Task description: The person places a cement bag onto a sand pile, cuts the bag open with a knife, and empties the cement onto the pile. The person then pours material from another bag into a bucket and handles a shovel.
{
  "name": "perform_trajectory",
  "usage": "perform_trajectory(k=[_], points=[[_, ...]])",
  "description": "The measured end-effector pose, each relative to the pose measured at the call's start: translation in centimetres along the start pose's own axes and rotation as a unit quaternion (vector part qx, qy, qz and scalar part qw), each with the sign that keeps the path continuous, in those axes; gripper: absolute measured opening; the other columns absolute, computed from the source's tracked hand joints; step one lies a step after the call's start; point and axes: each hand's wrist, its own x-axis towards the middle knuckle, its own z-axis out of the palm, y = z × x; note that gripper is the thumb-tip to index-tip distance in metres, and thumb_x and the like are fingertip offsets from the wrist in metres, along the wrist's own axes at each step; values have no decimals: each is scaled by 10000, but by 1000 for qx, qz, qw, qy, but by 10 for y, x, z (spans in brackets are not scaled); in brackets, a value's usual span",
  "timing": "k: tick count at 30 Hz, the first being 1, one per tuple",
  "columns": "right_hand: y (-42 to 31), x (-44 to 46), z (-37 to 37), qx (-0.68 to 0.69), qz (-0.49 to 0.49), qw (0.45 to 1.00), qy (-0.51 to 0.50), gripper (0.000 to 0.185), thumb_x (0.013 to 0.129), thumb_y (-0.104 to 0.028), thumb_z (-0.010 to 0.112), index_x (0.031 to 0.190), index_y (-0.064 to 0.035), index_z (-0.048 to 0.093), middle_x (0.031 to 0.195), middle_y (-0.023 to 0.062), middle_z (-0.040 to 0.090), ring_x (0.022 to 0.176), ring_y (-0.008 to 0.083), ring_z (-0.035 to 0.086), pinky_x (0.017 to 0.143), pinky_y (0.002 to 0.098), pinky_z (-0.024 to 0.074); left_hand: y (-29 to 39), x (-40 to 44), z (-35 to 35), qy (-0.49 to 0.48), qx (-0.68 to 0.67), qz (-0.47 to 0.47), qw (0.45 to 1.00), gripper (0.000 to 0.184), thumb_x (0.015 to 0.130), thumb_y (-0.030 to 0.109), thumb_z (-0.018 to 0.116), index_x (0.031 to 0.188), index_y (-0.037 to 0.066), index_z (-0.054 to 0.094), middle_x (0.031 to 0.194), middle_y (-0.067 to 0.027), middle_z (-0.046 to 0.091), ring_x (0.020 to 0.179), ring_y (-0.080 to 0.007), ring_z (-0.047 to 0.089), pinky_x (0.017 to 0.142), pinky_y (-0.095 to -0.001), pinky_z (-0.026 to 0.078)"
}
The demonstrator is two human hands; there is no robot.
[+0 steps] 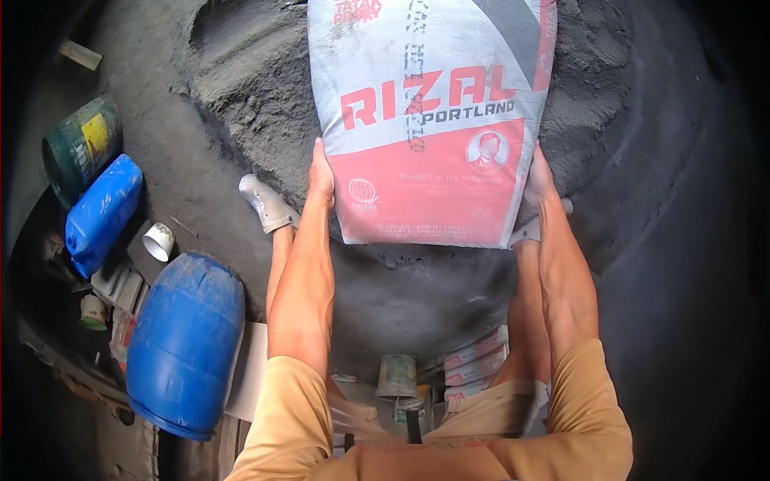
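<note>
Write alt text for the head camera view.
A person's left hand and right hand hold a white-and-red Rizal Portland cement bag by its sides, with a grey, grainy heap behind it. A rounded blue plastic barrel is at left.

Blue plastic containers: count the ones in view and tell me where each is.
2: a large barrel at lower left, and a smaller jerrycan farther up the left side, beside the green drum. The cement bag could hide others.

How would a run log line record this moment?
left hand: holding cement sack, left side | right hand: holding its right side | grey heap: partly behind cement sack
</note>
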Motion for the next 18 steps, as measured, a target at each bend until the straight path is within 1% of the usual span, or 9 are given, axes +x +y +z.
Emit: perform_trajectory(k=[1,3,6,9,11,13,15,16,18], points=[[1,3,-2,9,1,1000,-7,607,1018,-481,292,1367,-6,438,1364,131,501,1223,235,498,1041,373,381,7,-3,3,-5,1,-1,1000,744,960,580,349,1326,-53,488,1294,-164,558,1161,-248,531,999,-344,380],[8,7,-2,2,-17,1000,18,605,1017,-484,294,1359,-8,445,1356,130,508,1211,231,506,1031,370,392,18,-8,11,-99,-96,-52,989,721,969,571,324,1362,-20,447,1320,-135,540,1182,-244,519,1012,-343,377],[16,9,-11,-3,-49,997,51,588,1018,-474,297,1334,-8,469,1320,129,537,1165,221,537,992,354,430,21,-6,10,-97,-73,-51,991,635,991,523,302,1357,23,446,1288,-120,561,1152,-247,558,994,-370,423],[20,-18,9,30,-72,997,25,572,1018,-455,307,1330,-3,468,1293,126,557,1129,217,563,966,342,451,19,0,4,-96,-58,-37,993,652,986,534,299,1351,17,456,1287,-126,563,1150,-241,554,1000,-362,411],[17,-46,27,22,-104,992,70,573,1014,-444,318,1308,17,489,1244,134,589,1087,211,590,940,327,461,23,-2,9,-98,-55,-42,993,678,980,549,298,1346,3,465,1296,-134,558,1161,-242,543,1012,-359,393],[18,-73,36,-8,-101,988,115,582,1011,-452,327,1289,27,507,1226,137,599,1076,207,596,934,323,461,27,-3,4,-144,-111,-80,980,651,983,529,298,1326,9,487,1270,-134,578,1125,-243,570,986,-361,421],[16,-82,41,-41,-112,979,166,609,1000,-474,349,1243,47,549,1192,146,617,1054,198,607,920,317,460,37,-5,8,-155,-120,-67,978,641,984,522,298,1316,11,497,1258,-132,586,1107,-244,581,974,-362,431],[19,-78,36,-39,-87,981,170,615,998,-480,355,1258,46,540,1198,144,614,1065,198,600,921,316,456,41,-9,9,-160,-123,-62,977,631,985,515,298,1306,13,507,1246,-130,595,1090,-245,592,962,-364,442],[24,-74,35,-82,-107,969,205,623,998,-484,358,1270,49,531,1201,140,611,1075,199,594,919,313,452,42,-11,8,-185,-125,-75,972,627,989,508,291,1318,17,499,1257,-130,587,1116,-245,577,973,-361,434]])
